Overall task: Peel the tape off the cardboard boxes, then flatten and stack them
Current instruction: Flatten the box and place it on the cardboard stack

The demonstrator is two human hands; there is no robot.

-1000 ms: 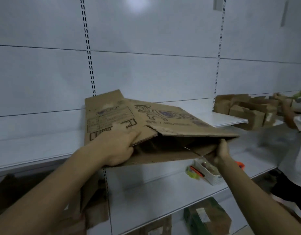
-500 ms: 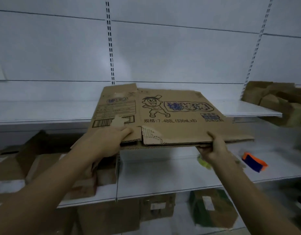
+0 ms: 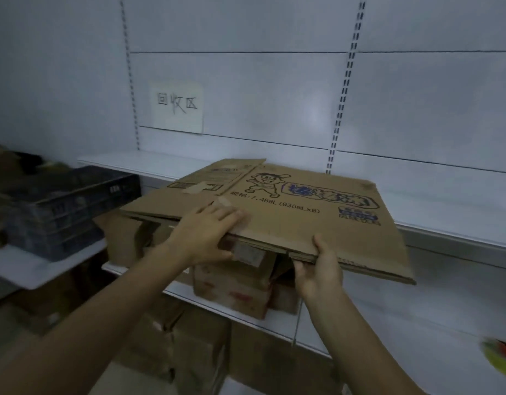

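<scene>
While the left hand (image 3: 206,232) clamps the near edge of the flattened box (image 3: 303,218), fingers on top and thumb beneath, and the right hand (image 3: 320,269) pinches alongside, stacking seems in hand, calling for a level push onto the shelf (image 3: 137,162) beyond both grips.

The flattened box (image 3: 303,220) is brown cardboard folded to a thin slab and held nearly level in the air; its top face bears a cartoon figure in a cap, blue lettering, the print "7.488L (936mL x8)" and a barcode panel on the left flap. The left hand (image 3: 202,238) lies over its near edge, thumb beneath; the right hand (image 3: 320,269) pinches the same edge; below it, other brown boxes (image 3: 234,286) sit on a shelf (image 3: 402,315).
</scene>
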